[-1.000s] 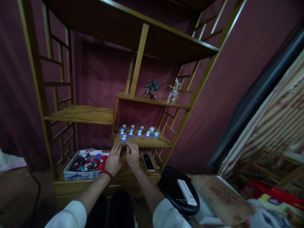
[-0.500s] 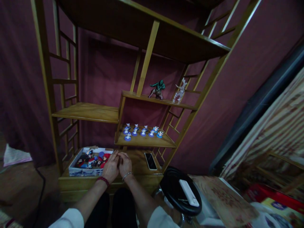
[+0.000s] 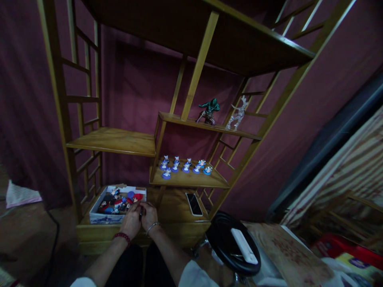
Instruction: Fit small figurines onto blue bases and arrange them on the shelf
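My left hand (image 3: 131, 220) and my right hand (image 3: 149, 216) meet at the front right corner of an open box (image 3: 107, 219). Both have fingers curled and pressed together around something small and dark, mostly hidden between them. Several small figurines (image 3: 119, 204) in red, blue and black lie jumbled in the box. On the low shelf (image 3: 191, 181) to the right, several little figurines (image 3: 186, 167) on purple and blue round bases stand upright in rows.
A phone (image 3: 194, 204) lies on the bottom board. Above stand a green crouching figure (image 3: 210, 111) and a clear deer figure (image 3: 237, 115). A wooden side shelf (image 3: 112, 141) is at left. A black round stool (image 3: 220, 235) bearing a white long object (image 3: 243, 245) stands at right.
Both hands have moved slightly left and down, still together. A dark bit of what they hold now shows between the fingers. The view has shifted a little.
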A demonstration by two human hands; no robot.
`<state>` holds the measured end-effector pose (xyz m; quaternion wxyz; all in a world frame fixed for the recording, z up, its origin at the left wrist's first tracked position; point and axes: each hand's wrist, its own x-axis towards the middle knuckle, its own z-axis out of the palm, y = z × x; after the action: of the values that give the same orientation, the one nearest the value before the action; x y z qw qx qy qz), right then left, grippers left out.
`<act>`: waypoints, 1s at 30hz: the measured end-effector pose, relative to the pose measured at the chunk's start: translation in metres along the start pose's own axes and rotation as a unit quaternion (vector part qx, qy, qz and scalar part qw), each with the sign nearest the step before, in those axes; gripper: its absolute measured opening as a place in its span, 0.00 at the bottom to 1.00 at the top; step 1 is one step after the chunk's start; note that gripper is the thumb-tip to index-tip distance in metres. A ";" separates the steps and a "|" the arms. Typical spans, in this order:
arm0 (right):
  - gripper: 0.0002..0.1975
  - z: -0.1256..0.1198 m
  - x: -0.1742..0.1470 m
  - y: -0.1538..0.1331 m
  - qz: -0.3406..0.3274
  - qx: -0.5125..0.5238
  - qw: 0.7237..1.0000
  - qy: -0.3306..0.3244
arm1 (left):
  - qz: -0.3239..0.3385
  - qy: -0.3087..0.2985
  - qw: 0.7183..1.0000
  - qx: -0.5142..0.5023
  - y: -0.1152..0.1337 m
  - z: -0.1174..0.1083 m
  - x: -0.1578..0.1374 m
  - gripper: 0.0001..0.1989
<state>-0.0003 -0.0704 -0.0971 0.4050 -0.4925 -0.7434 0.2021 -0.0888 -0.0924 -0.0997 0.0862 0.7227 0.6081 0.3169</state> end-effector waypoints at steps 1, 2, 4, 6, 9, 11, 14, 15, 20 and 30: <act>0.20 0.004 0.001 0.000 0.001 0.003 1.000 -0.001 | -0.006 -0.006 1.000 0.003 -0.003 0.000 0.000 0.21; 0.20 0.008 0.002 0.001 0.001 0.005 1.000 -0.002 | -0.011 -0.011 1.000 0.008 -0.006 0.000 0.000 0.21; 0.19 0.015 0.003 0.002 0.002 0.001 1.000 -0.006 | -0.018 -0.018 0.999 0.021 -0.012 0.001 0.000 0.21; 0.19 0.021 0.005 0.004 0.004 -0.016 1.000 -0.018 | -0.027 -0.028 0.999 0.037 -0.018 0.001 0.001 0.21; 0.19 0.029 0.007 0.008 0.007 -0.053 0.997 -0.061 | -0.047 -0.069 0.995 0.057 -0.026 0.003 0.001 0.20; 0.18 0.033 0.008 0.011 0.015 -0.079 0.992 -0.098 | -0.055 -0.102 0.991 0.065 -0.033 0.006 0.001 0.20; 0.18 0.038 0.009 0.015 0.035 -0.114 0.984 -0.136 | -0.056 -0.137 0.986 0.071 -0.043 0.012 0.001 0.19; 0.18 0.039 0.009 0.015 0.040 -0.124 0.981 -0.145 | -0.056 -0.144 0.985 0.071 -0.046 0.015 0.001 0.20; 0.16 0.043 0.011 0.018 0.049 -0.165 0.968 -0.182 | -0.066 -0.149 0.985 0.063 -0.057 0.021 0.003 0.19; 0.14 0.052 0.021 0.030 0.035 -0.211 0.953 -0.214 | -0.116 -0.174 0.975 0.078 -0.075 0.017 0.016 0.16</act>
<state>-0.0286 -0.0333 -0.1404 0.1161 -0.5373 -0.8208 0.1555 -0.1399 -0.0550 -0.1454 0.1700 0.6957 0.6864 0.1261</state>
